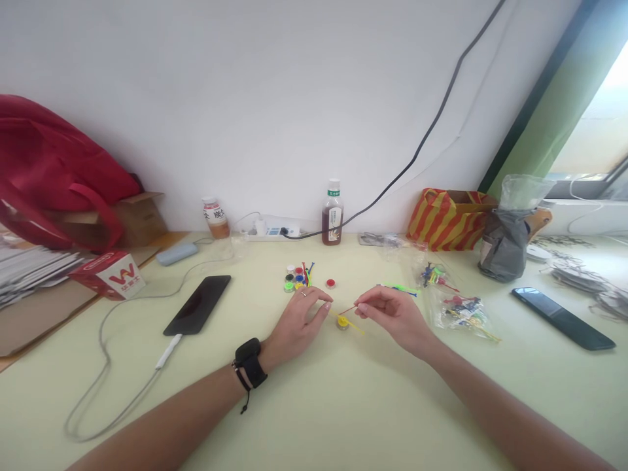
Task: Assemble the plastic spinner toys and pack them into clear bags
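My right hand pinches a thin red stick between thumb and fingertips. The stick's free end points left, just above a small round yellow piece on the table, with a yellow strip across it. On the other side, my left hand hovers near the yellow piece, its thumb and index finger a little apart with nothing visible between them. Beyond my hands lies a small round red piece. Several round pieces in white, red, black, blue, green and yellow sit grouped behind my left hand, beside coloured strips.
Clear bags of coloured parts lie at right, near a dark phone. A charging phone and its cable occupy the left. A bottle, power strip and striped bag stand along the wall.
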The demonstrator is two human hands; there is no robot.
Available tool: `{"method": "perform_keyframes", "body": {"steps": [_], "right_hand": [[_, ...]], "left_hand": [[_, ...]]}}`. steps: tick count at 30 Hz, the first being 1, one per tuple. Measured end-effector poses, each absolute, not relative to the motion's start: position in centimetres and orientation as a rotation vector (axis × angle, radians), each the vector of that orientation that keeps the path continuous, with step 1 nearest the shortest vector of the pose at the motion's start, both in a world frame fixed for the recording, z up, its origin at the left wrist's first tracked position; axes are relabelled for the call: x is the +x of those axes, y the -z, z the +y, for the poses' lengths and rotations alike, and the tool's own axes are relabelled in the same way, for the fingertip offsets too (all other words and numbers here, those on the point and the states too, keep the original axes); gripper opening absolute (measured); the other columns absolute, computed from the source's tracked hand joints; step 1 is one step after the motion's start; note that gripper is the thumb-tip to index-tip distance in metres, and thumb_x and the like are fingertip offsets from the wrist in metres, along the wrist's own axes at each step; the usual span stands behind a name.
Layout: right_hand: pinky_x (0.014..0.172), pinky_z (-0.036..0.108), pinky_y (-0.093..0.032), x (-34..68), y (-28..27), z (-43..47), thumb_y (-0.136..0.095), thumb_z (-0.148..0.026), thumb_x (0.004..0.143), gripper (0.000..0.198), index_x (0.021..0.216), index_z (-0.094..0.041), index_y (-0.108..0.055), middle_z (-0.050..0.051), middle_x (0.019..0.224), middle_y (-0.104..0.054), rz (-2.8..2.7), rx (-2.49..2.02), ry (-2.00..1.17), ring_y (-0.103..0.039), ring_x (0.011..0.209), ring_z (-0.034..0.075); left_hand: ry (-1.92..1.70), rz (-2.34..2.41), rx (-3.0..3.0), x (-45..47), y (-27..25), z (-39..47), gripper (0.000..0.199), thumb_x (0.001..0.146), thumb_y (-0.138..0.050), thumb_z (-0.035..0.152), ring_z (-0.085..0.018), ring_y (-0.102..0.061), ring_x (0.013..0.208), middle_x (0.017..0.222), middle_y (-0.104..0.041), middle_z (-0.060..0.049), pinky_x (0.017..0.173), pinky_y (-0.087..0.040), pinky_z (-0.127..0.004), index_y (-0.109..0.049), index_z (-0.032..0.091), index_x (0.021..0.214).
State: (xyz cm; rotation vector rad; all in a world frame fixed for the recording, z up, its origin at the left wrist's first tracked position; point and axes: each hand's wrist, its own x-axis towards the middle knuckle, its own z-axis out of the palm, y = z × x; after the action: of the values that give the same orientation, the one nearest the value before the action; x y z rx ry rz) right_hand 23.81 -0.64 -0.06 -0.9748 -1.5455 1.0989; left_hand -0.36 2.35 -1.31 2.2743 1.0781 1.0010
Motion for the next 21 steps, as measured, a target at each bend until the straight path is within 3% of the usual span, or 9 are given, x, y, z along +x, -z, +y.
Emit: {"method": "perform_keyframes", "body": {"steps": [4, 10, 16, 21], "right_hand": [[0.085, 0.038, -0.061, 22.9, 1.1, -0.6, -0.070, -0.045, 0.092, 0.024, 0.094, -0.021, -0.071, 0.007, 0.095, -0.077, -1.663, -1.036, -1.074, -0.074, 0.089, 0.023], [0.095, 0.038, -0.054, 23.0, 1.6, -1.1, -0.051, -0.027, 0.103, 0.017, 0.102, -0.025, -0.068, 0.005, 0.115, -0.075, -2.165, -0.983, -0.703, -0.069, 0.109, 0.022], [0.083, 0.034, -0.050, 24.1, 1.3, -1.0, -0.042, -0.020, 0.107, 0.021, 0.108, -0.023, -0.062, 0.006, 0.107, -0.074, -2.354, -1.058, -0.373, -0.068, 0.097, 0.021], [0.073, 0.034, -0.044, 25.9, 1.3, 0.6, -0.042, -0.016, 0.104, 0.024, 0.094, -0.021, -0.064, 0.007, 0.090, -0.073, -2.318, -1.374, -0.010, -0.065, 0.084, 0.024]], "left_hand": [[-1.059, 1.065, 2.277, -0.2, 1.3, 2.5, 0.022, 0.107, -0.046, 0.031, -0.024, -0.059, 0.111, 0.109, -0.068, -0.006, 0.103, -0.046, -0.043, -0.067, 0.024, 0.105], [-1.050, 1.078, 2.278, -0.3, 1.5, 2.4, 0.023, 0.108, -0.045, 0.033, -0.024, -0.059, 0.111, 0.110, -0.068, -0.006, 0.102, -0.046, -0.043, -0.066, 0.024, 0.106], [-1.004, 1.103, 2.262, -0.4, 1.3, 2.4, 0.021, 0.107, -0.046, 0.033, -0.024, -0.058, 0.114, 0.113, -0.067, -0.005, 0.104, -0.046, -0.043, -0.066, 0.025, 0.108], [-0.881, 1.085, 2.361, -0.5, 1.7, 2.1, 0.019, 0.105, -0.049, 0.029, -0.025, -0.055, 0.126, 0.126, -0.064, -0.006, 0.111, -0.046, -0.046, -0.061, 0.025, 0.120]]}}
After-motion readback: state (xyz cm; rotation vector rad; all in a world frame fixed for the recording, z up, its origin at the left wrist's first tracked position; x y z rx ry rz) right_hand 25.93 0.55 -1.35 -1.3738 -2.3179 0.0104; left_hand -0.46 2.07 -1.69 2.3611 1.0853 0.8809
